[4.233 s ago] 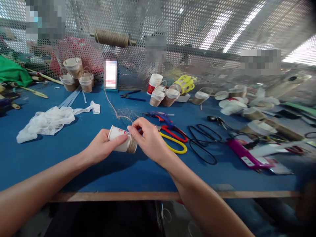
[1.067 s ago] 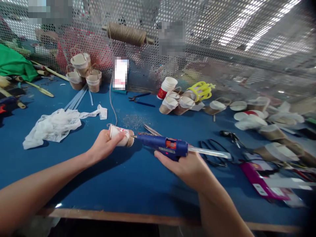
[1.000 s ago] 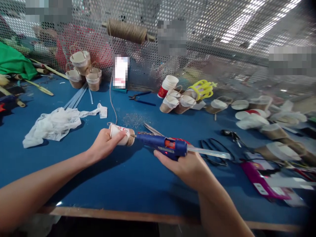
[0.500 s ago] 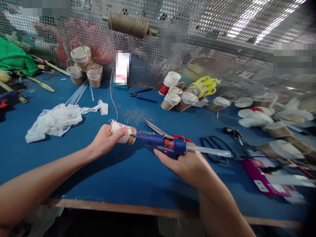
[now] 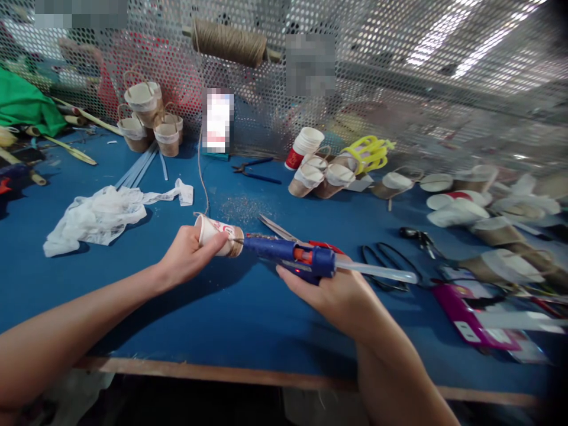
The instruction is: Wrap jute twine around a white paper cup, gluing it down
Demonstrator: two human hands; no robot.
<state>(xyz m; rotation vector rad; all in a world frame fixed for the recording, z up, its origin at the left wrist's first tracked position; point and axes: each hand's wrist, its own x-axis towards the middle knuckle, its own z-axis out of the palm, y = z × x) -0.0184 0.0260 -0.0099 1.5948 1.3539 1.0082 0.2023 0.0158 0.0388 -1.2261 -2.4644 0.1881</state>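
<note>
My left hand (image 5: 189, 251) is closed around a white paper cup (image 5: 208, 232) lying on its side above the table. Brown twine (image 5: 237, 242) is wound around the cup's base end, and a strand of it runs up to a spool (image 5: 228, 42) at the mesh. In my right hand (image 5: 331, 296) is a blue hot glue gun (image 5: 284, 251), with a clear glue stick (image 5: 377, 271) sticking out of its back. Its nozzle is at the wound twine; whether it touches I cannot tell. Scissors (image 5: 326, 245) with red handles lie partly hidden behind the gun.
White gauzy fabric (image 5: 97, 219) lies at left, near stacked twine-wrapped cups (image 5: 146, 106). Blue-handled pliers (image 5: 261, 178) rest toward the back. More cups (image 5: 308, 177) stand right of them. A purple box (image 5: 470, 319) lies at right, and a perforated metal screen (image 5: 377, 94) rises behind.
Both hands hold nearly the same pose, with the nozzle staying at the cup's base end. The whole view has shifted very slightly.
</note>
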